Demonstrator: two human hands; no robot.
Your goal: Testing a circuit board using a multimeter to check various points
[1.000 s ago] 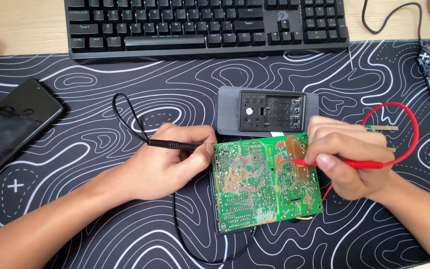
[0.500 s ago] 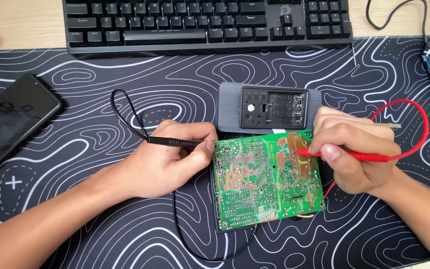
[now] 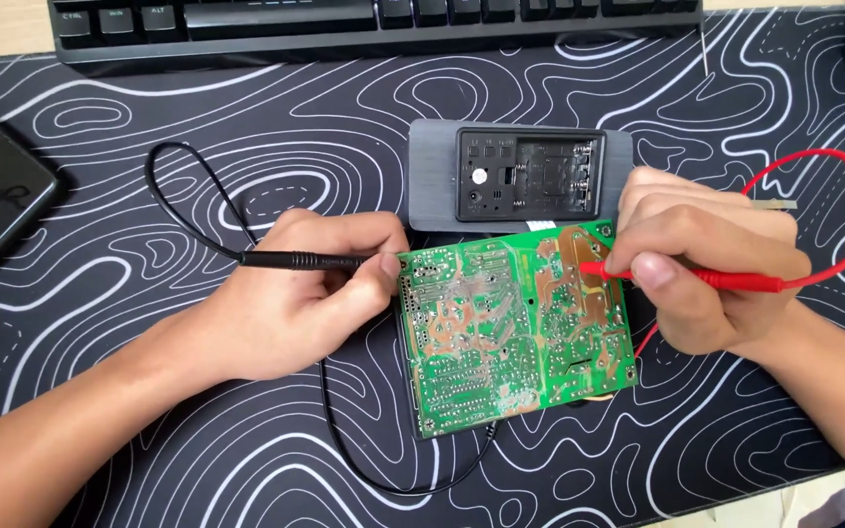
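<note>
The green circuit board (image 3: 515,328) lies solder-side up at centre; the left hand (image 3: 295,298) pinches the black probe (image 3: 305,261) at nine o'clock, the right hand (image 3: 706,264) grips the red probe (image 3: 696,279) at three, both tips reaching its traces

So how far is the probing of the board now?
Done: the board lies solder side up, below the grey meter. In hand: left hand holds the black probe at its left edge; right hand presses the red probe on its copper. Left: cannot tell.
</note>
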